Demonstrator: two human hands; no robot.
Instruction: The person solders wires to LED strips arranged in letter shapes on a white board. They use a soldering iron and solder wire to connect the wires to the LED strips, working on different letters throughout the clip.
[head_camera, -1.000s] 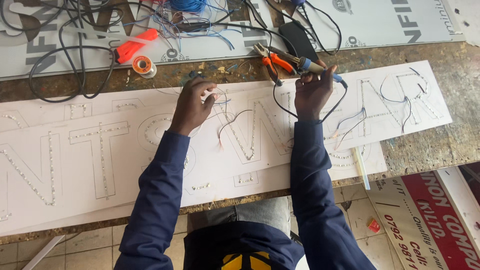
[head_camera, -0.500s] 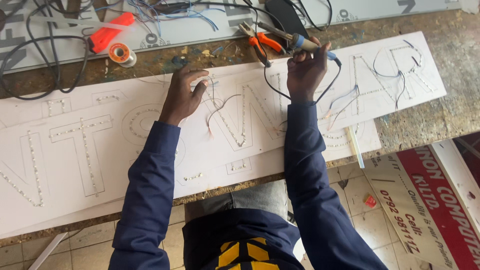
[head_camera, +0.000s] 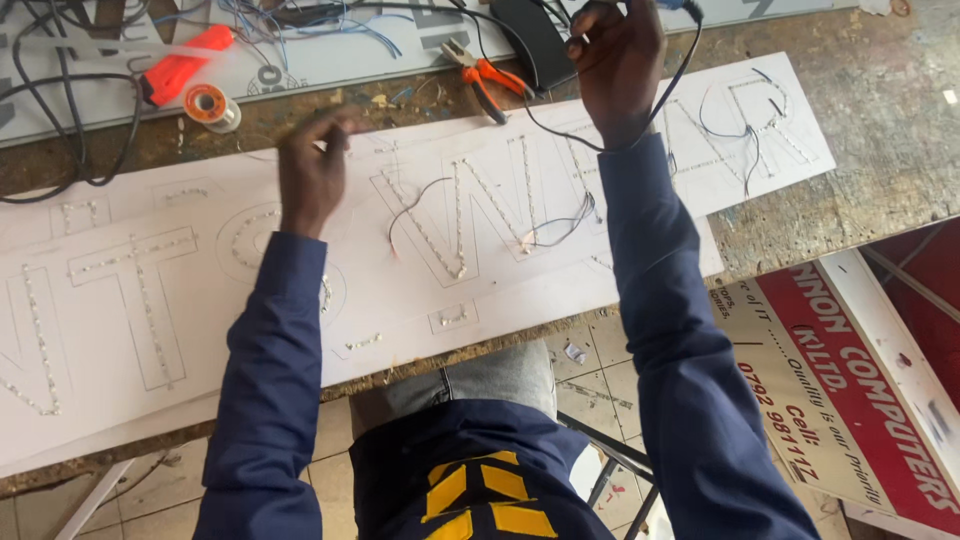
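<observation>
A long white sign board (head_camera: 520, 290) with outlined letters lined by small LED strips lies across the worn wooden bench. My left hand (head_camera: 312, 170) rests on the board near a round letter, fingers curled and blurred; I cannot tell if anything is in them. My right hand (head_camera: 618, 58) is raised at the far edge, closed on a black cable (head_camera: 672, 88) with a blue-tipped tool at its top. Thin loose wires (head_camera: 560, 225) trail over the middle letters.
Orange-handled pliers (head_camera: 488, 78) lie beside a black box (head_camera: 535, 40) behind the board. An orange tool (head_camera: 185, 68) and a solder spool (head_camera: 211, 104) sit at the far left among tangled cables (head_camera: 70, 130). A red-and-white printed sign (head_camera: 850, 390) leans below the bench at right.
My right hand has lifted away from the board towards the far edge, carrying the cable. My left hand has slid left along the board. The view has shifted.
</observation>
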